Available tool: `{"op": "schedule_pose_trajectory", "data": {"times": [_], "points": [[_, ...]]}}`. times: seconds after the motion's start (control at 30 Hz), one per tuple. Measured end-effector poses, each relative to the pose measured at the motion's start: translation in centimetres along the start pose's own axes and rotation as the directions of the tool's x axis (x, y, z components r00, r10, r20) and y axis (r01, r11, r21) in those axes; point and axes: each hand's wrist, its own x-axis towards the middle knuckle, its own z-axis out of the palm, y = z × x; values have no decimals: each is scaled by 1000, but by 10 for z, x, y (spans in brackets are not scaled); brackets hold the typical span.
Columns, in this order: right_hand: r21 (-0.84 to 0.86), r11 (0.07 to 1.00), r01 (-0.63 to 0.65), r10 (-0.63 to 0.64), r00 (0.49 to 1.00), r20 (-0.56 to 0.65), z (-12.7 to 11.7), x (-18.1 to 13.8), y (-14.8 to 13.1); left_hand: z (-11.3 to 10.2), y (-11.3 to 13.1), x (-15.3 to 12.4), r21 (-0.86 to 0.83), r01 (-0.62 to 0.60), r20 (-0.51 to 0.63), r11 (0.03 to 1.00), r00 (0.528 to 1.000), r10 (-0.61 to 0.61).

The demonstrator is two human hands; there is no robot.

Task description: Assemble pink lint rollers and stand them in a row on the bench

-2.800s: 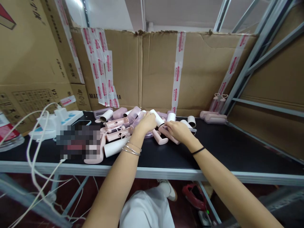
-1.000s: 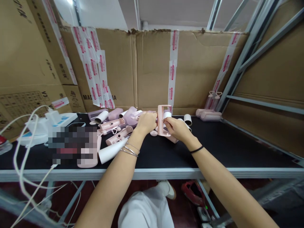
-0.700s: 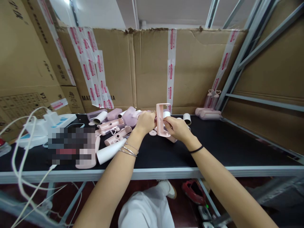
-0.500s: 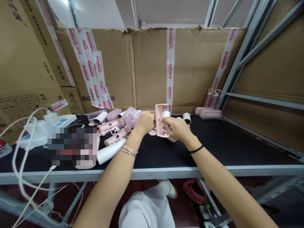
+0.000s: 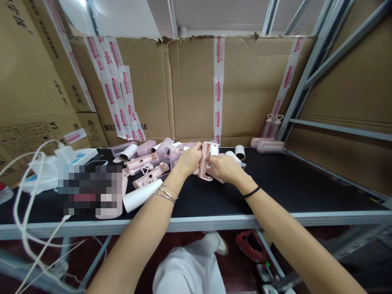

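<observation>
Both of my hands meet on a pink roller frame (image 5: 204, 162) held just above the black tabletop (image 5: 275, 188). My left hand (image 5: 190, 158) grips its left side with fingers curled. From the right, my right hand (image 5: 224, 168) closes on the frame and on a small white paper roll (image 5: 214, 150) set inside it. The frame is tilted to the right. A pile of pink roller parts (image 5: 143, 161) and white rolls lies just left of my hands.
A long white roll (image 5: 141, 195) lies by my left forearm. More white rolls (image 5: 239, 152) sit behind my right hand. Finished pink rollers (image 5: 268, 143) rest at the back right by a metal rack. Cardboard walls surround the table; white cables (image 5: 33, 192) hang at left.
The pink frame stood upright between my hands half a second ago; now it leans to the right and sits lower. Earlier my hands were picking parts from the pile.
</observation>
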Motion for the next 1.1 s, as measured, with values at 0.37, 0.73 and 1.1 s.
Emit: {"op": "schedule_pose_trajectory", "data": {"times": [0.37, 0.73, 1.1], "points": [[-48, 996, 77, -74, 995, 70, 15, 3, 4, 11, 4, 3, 143, -65, 173, 988, 984, 40], [-60, 994, 94, -86, 987, 135, 10, 2, -1, 19, 2, 3, 138, -78, 187, 987, 981, 52], [-104, 990, -97, 105, 992, 74, 4, 8, 2, 17, 8, 8, 132, 118, 99, 984, 986, -132]]}}
